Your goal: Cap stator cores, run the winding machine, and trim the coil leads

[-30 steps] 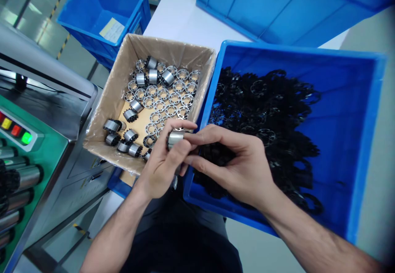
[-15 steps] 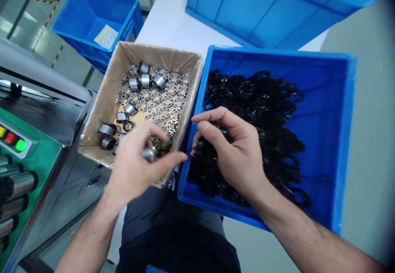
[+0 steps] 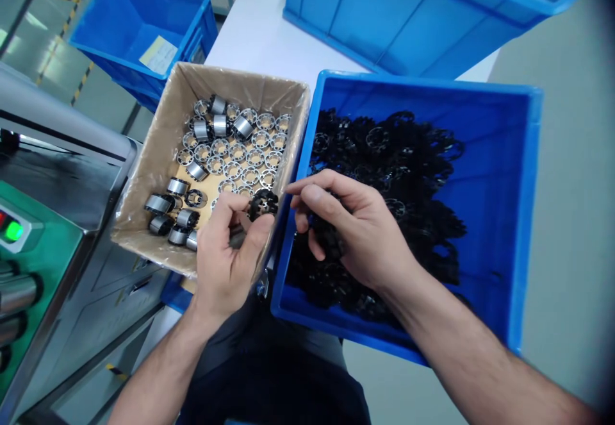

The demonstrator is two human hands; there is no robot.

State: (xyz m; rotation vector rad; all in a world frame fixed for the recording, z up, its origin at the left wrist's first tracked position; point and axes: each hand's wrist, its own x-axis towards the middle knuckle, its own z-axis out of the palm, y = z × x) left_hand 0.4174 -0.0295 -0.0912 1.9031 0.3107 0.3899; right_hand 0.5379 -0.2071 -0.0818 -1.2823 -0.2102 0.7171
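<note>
My left hand (image 3: pixel 230 252) pinches a stator core with a black slotted end cap (image 3: pixel 263 204) between thumb and fingers, above the near right side of a plastic-lined carton (image 3: pixel 152 250). Bare metal stator cores (image 3: pixel 237 152) lie flat in rows inside the carton; capped stator cores (image 3: pixel 177 186) lie on their sides around them. My right hand (image 3: pixel 353 223) is curled around black plastic end caps at the left side of a blue bin (image 3: pixel 526 220); its palm is mostly hidden. A heap of similar black end caps (image 3: pixel 398 149) fills much of that bin.
A tall blue crate (image 3: pixel 365 21) stands on the white table (image 3: pixel 250 40) behind. Another blue crate (image 3: pixel 139 15) holding a paper slip is at the far left. On the left, a machine's green panel (image 3: pixel 48 239) carries lit buttons and metal cylinders.
My left hand has turned and closed in, bringing the core's black end cap into view near my right fingertips. My right hand stays over the bin's left side, its fingers shifted slightly.
</note>
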